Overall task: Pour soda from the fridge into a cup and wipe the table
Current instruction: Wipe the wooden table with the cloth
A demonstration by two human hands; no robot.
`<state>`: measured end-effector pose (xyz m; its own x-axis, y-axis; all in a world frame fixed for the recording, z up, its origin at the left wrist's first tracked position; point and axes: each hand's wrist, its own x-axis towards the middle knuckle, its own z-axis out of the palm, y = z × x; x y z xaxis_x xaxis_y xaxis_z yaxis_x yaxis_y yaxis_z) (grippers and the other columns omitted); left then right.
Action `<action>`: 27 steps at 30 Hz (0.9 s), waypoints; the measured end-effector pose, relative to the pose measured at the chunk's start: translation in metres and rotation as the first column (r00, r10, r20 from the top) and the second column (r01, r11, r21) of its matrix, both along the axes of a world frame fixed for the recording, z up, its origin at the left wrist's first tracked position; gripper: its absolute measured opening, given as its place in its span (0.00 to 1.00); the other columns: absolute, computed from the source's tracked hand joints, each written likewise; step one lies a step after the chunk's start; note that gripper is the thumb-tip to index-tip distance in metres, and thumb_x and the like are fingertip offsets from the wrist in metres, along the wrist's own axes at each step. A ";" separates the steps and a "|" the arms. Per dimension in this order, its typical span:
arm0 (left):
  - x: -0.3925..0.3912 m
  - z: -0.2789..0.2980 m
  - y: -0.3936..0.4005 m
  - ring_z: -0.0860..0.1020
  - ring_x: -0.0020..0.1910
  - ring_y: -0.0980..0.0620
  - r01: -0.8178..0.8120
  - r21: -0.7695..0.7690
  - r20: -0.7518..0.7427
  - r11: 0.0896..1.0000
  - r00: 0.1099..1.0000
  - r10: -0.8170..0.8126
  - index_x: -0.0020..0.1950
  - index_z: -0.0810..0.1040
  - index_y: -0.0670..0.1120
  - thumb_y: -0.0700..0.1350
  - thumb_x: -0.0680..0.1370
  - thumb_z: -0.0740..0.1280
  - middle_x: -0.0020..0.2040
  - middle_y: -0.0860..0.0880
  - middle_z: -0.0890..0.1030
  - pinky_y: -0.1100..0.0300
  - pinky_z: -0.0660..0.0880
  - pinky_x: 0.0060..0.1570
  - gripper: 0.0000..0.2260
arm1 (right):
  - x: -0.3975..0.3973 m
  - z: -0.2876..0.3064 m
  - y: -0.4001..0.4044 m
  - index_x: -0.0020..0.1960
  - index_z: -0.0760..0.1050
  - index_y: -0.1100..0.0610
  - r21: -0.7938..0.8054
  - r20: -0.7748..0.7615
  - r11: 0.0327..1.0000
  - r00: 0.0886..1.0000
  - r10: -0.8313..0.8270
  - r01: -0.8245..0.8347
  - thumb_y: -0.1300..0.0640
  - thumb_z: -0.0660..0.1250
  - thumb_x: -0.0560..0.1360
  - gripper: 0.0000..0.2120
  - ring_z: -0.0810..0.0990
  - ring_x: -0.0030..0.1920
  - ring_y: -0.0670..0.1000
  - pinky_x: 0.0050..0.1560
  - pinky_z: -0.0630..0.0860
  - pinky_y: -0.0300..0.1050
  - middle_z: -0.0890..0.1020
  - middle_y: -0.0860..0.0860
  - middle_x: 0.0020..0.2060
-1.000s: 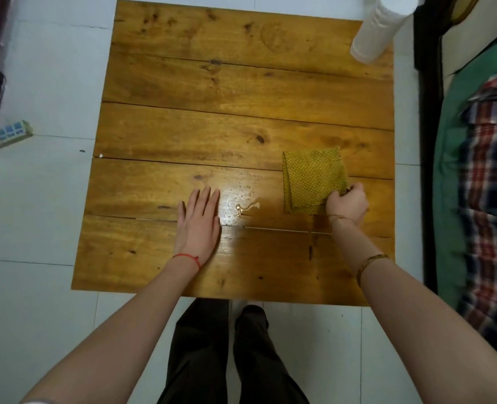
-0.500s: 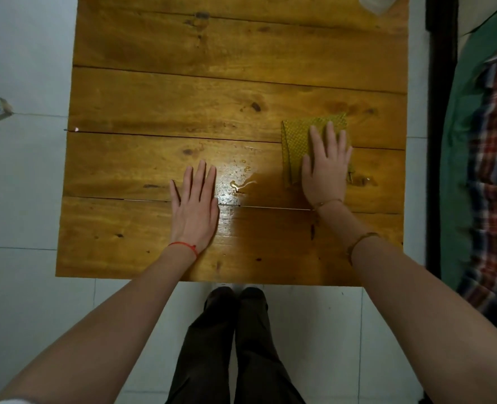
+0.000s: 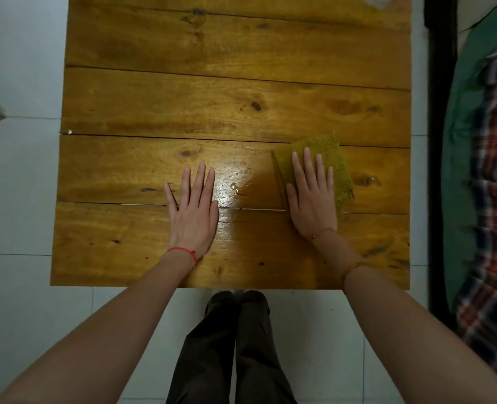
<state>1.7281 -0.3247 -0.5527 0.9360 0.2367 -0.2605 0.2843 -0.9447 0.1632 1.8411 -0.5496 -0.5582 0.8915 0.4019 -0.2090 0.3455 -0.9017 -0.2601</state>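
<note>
Wooden table [image 3: 241, 97], right hand [image 3: 311, 196] still flat on cloth [image 3: 339, 167], no grip, left hand [image 3: 193, 214] unmoved

Two hands lie flat on a table [image 3: 154, 97]. The right hand [image 3: 311, 196] rests on a cloth [image 3: 340, 173]. A small spill [image 3: 238, 188] sits between it and the left hand [image 3: 193, 211].

I see my right hand [image 3: 313, 196] pressed flat, fingers straight, on a folded yellow-green mesh cloth [image 3: 337, 167] on the plank-topped wooden table [image 3: 212, 97]. My left hand [image 3: 193, 214] lies flat on the bare wood, well apart from the cloth. A small clear liquid spill [image 3: 238, 188] sits between both hands.
</note>
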 end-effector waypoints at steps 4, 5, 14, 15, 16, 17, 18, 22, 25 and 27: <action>0.000 0.002 0.001 0.41 0.79 0.47 0.008 -0.014 -0.001 1.000 1.000 -0.008 0.80 0.43 0.50 0.52 0.83 0.45 0.81 0.51 0.43 0.33 0.45 0.73 0.26 | -0.050 0.006 -0.007 0.79 0.42 0.51 -0.021 -0.050 1.000 0.999 -0.010 0.009 0.48 0.47 0.83 0.28 0.41 0.79 0.54 0.78 0.45 0.58 0.44 0.51 0.79; 0.000 0.002 0.001 0.41 0.79 0.48 0.008 -0.021 0.001 1.000 1.000 -0.008 0.80 0.43 0.50 0.52 0.83 0.45 0.81 0.51 0.43 0.33 0.44 0.73 0.26 | -0.064 0.007 -0.008 0.79 0.42 0.51 -0.025 -0.065 0.999 0.998 -0.026 0.025 0.47 0.47 0.83 0.28 0.41 0.79 0.54 0.78 0.45 0.58 0.44 0.51 0.79; -0.003 -0.005 0.002 0.40 0.79 0.48 0.000 -0.016 0.029 1.000 1.000 0.000 0.80 0.43 0.51 0.52 0.84 0.46 0.81 0.52 0.43 0.33 0.42 0.73 0.25 | -0.120 0.011 -0.018 0.79 0.43 0.50 -0.079 -0.093 0.996 0.995 0.040 -0.048 0.46 0.47 0.83 0.28 0.41 0.79 0.54 0.77 0.46 0.59 0.44 0.51 0.79; -0.002 -0.005 0.002 0.40 0.79 0.49 0.002 -0.020 0.031 1.000 1.000 -0.001 0.80 0.43 0.51 0.52 0.84 0.46 0.81 0.52 0.43 0.33 0.42 0.73 0.25 | -0.116 0.011 -0.018 0.79 0.43 0.49 -0.082 -0.089 0.994 0.994 0.060 -0.067 0.45 0.47 0.83 0.28 0.41 0.79 0.55 0.77 0.46 0.59 0.44 0.51 0.79; -0.003 -0.005 0.002 0.40 0.79 0.49 0.001 -0.024 0.033 1.000 0.999 0.000 0.80 0.43 0.51 0.52 0.84 0.46 0.81 0.52 0.43 0.33 0.42 0.73 0.25 | -0.111 0.010 -0.018 0.79 0.43 0.48 -0.085 -0.084 0.993 0.994 0.075 -0.082 0.44 0.48 0.83 0.28 0.40 0.79 0.55 0.77 0.46 0.59 0.44 0.51 0.79; -0.003 -0.005 0.002 0.40 0.79 0.49 0.000 -0.024 0.035 1.000 0.999 0.001 0.80 0.43 0.51 0.52 0.84 0.46 0.81 0.52 0.43 0.34 0.41 0.73 0.25 | -0.106 0.009 -0.018 0.79 0.43 0.48 -0.088 -0.076 0.992 0.994 0.083 -0.090 0.43 0.48 0.82 0.29 0.40 0.79 0.55 0.77 0.46 0.60 0.44 0.51 0.79; -0.003 -0.005 0.002 0.40 0.79 0.49 0.000 -0.022 0.037 1.000 0.999 0.001 0.80 0.43 0.51 0.52 0.84 0.45 0.81 0.52 0.43 0.33 0.41 0.73 0.25 | -0.098 0.008 -0.017 0.79 0.44 0.48 -0.090 -0.064 0.992 0.995 0.083 -0.088 0.43 0.48 0.82 0.29 0.41 0.79 0.56 0.77 0.46 0.60 0.45 0.51 0.79; -0.003 -0.005 0.001 0.41 0.79 0.48 -0.008 0.001 0.051 1.000 0.999 0.008 0.80 0.44 0.51 0.52 0.84 0.45 0.81 0.51 0.44 0.33 0.43 0.73 0.25 | -0.061 0.001 0.000 0.79 0.46 0.46 -0.087 -0.004 0.996 1.000 -0.020 0.019 0.41 0.48 0.82 0.29 0.42 0.78 0.60 0.77 0.44 0.62 0.46 0.53 0.79; -0.004 -0.006 0.001 0.42 0.79 0.49 -0.014 0.011 0.062 1.000 0.998 0.013 0.80 0.44 0.51 0.52 0.84 0.47 0.81 0.52 0.45 0.33 0.44 0.73 0.25 | -0.042 -0.002 0.023 0.79 0.46 0.46 -0.085 0.030 0.989 0.992 -0.123 0.125 0.41 0.46 0.82 0.28 0.42 0.78 0.62 0.76 0.43 0.63 0.47 0.53 0.79; -0.004 -0.006 0.000 0.42 0.79 0.49 -0.016 0.017 0.064 1.000 0.998 0.015 0.80 0.44 0.51 0.51 0.84 0.48 0.81 0.52 0.45 0.33 0.45 0.73 0.25 | -0.044 -0.002 0.035 0.79 0.46 0.45 -0.085 0.034 0.988 0.992 -0.124 0.126 0.41 0.46 0.82 0.27 0.42 0.78 0.61 0.76 0.43 0.63 0.46 0.52 0.79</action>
